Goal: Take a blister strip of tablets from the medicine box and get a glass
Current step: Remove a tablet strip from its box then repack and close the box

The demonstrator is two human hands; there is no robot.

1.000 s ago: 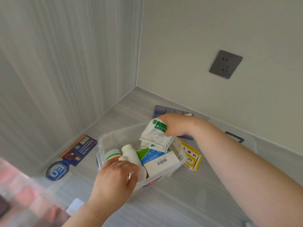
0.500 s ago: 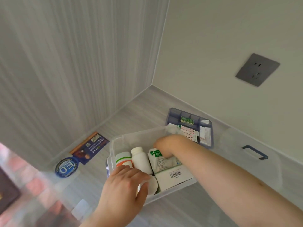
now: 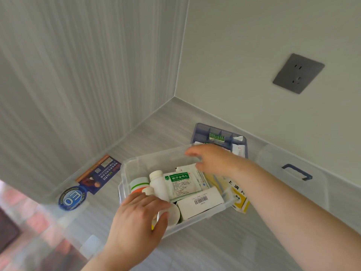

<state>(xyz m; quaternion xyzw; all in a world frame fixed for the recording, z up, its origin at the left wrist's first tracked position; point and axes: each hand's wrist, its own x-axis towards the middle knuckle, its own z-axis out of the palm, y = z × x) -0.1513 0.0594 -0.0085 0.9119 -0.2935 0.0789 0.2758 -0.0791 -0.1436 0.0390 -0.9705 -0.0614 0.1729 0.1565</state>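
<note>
The clear plastic medicine box (image 3: 154,159) stands on the grey counter. Inside it lie white sachets with a green label (image 3: 181,182), two white bottles (image 3: 158,182) and a white carton with a barcode (image 3: 199,202). My left hand (image 3: 136,218) grips the box's near left corner, thumb down the front wall. Above the back of the box my right hand (image 3: 212,159) hovers with spread fingers and nothing in it. I see no blister strip and no glass.
A blue compartment tray (image 3: 201,132) with small packets sits behind the box. The clear lid with a blue handle (image 3: 297,171) lies to the right, a yellow carton (image 3: 239,201) under my right forearm. A leaflet (image 3: 99,175) and round sticker (image 3: 72,196) are at left.
My right hand held the white sachets up, set them down in the box and now hovers empty above them. My left hand stayed on the box corner.
</note>
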